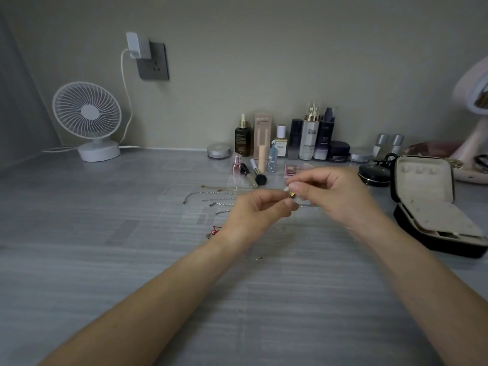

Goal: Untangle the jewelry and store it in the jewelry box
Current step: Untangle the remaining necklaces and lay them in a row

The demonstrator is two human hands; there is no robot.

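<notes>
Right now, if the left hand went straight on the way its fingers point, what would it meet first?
The left hand points right, so it would probably meet the right hand first; both pinch one small piece between them.

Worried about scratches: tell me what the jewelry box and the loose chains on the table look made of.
Jewelry box: matte black shell, likely faux leather; pale beige lining looks soft, perhaps velvet. Chains: thin silvery metal, glinting on the grey table; which alloy cannot be told.
</notes>
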